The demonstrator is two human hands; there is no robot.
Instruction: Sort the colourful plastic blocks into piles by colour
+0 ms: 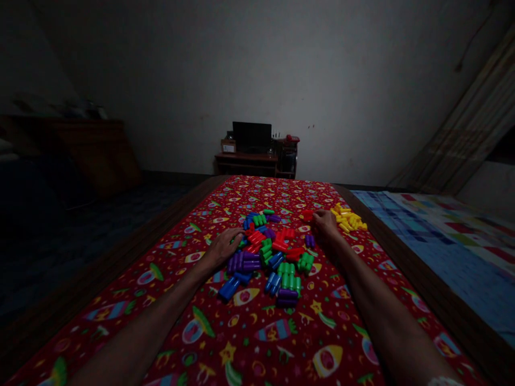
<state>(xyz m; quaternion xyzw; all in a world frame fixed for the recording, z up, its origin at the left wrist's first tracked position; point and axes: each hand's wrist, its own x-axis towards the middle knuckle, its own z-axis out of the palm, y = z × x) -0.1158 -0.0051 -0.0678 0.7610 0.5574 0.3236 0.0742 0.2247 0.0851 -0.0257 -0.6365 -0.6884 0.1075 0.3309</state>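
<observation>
A loose heap of plastic toy blocks (286, 271) in green, blue, purple and red lies mid-cloth. At the heap's left side is my left hand (226, 245), its fingers stretched out and resting against the blocks beside a partly hidden green one. Beyond the heap on the right, my right hand (325, 221) is closed, its fingertips pinching the end of a red block (307, 215). Just right of that hand sits a separate pile of yellow blocks (349, 219). A small purple block (309, 240) lies close below my right hand.
The blocks lie on a red patterned cloth (277, 343) over a long table or bed. To the right is bedding with blue and checked patches (434, 241). At the far wall stands a desk with a dark monitor (252, 135). A wooden cabinet (92, 155) is at the left.
</observation>
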